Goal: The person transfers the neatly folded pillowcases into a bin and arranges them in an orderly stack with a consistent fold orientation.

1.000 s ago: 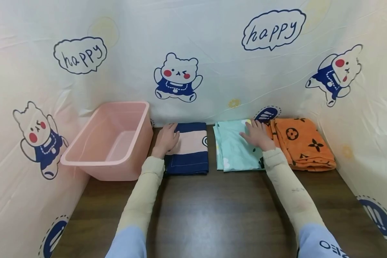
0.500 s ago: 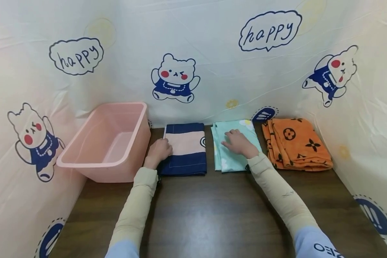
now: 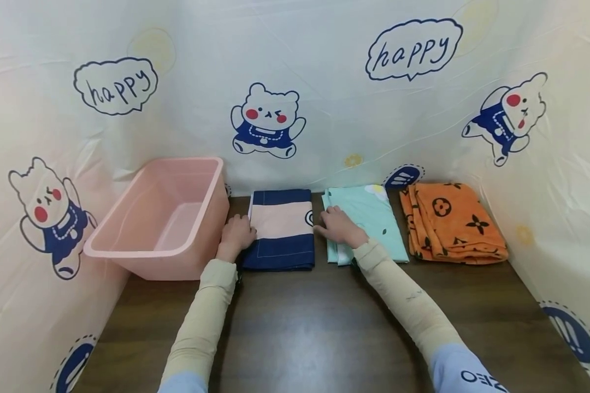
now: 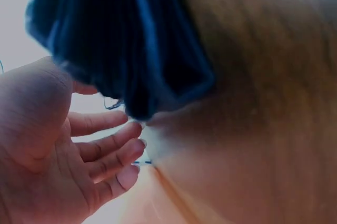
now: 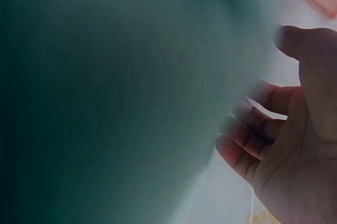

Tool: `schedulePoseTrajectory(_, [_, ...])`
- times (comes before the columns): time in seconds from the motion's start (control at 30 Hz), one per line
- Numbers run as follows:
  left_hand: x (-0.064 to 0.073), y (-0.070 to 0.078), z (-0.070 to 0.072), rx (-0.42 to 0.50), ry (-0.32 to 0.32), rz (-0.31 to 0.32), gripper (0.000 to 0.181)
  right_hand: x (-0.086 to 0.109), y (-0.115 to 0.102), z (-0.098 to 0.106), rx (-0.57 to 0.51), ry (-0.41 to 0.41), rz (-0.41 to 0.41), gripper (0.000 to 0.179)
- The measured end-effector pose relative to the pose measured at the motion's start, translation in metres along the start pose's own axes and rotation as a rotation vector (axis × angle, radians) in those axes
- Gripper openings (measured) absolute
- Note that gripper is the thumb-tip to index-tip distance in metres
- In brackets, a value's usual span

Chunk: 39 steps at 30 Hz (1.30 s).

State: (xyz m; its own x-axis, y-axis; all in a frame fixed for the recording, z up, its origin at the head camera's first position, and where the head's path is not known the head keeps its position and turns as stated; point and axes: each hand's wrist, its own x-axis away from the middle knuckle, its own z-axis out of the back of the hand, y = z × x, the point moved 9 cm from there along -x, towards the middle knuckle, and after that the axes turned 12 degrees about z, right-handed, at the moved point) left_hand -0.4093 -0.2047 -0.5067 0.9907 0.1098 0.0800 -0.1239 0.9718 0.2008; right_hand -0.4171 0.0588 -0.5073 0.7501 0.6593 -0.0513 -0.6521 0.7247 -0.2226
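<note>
A folded navy and pale pink cloth (image 3: 282,221) lies on the table, its layered edge filling the top of the left wrist view. My left hand (image 3: 237,236) is at its left side, fingers loosely bent and fingertips right by the folded layers (image 4: 121,40); part of the thumb is hidden behind the cloth there. My right hand (image 3: 341,226) hovers over the left edge of a folded mint-green cloth (image 3: 373,218), thumb and fingers spread toward the navy cloth. In the right wrist view its fingers (image 5: 242,153) are loosely bent, with blurred mint fabric (image 5: 121,98) beside them.
A pink plastic basin (image 3: 142,254) stands left of my left hand, close to it. At the right lies a folded orange cloth (image 3: 457,224) with black motifs. A printed white sheet (image 3: 334,125) walls the dark wooden table (image 3: 295,327) at the back and sides.
My right hand has moved left, from the mint cloth's right side to its left edge. My left hand has drawn back from over the navy cloth to its left side. The cloths stay put.
</note>
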Motion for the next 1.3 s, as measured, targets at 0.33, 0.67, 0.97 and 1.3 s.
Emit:
schedulePoseTrajectory(0.33, [-0.004, 0.000, -0.007, 0.024, -0.005, 0.010, 0.038, -0.015, -0.011, -0.013, 0.004, -0.033, 0.011, 0.042])
schedulePoseTrajectory(0.67, [-0.006, 0.004, -0.013, 0.032, -0.069, 0.020, 0.040, -0.029, -0.008, -0.018, -0.042, -0.033, -0.045, 0.042])
schedulePoseTrajectory(0.97, [-0.008, 0.008, -0.016, -0.001, -0.092, -0.018, 0.028, -0.039, -0.011, -0.027, 0.067, -0.105, 0.006, 0.039])
schedulePoseTrajectory(1.3, [-0.002, 0.014, -0.019, -0.186, -0.009, -0.086, 0.033, -0.032, -0.015, -0.030, 0.146, -0.175, -0.043, 0.043])
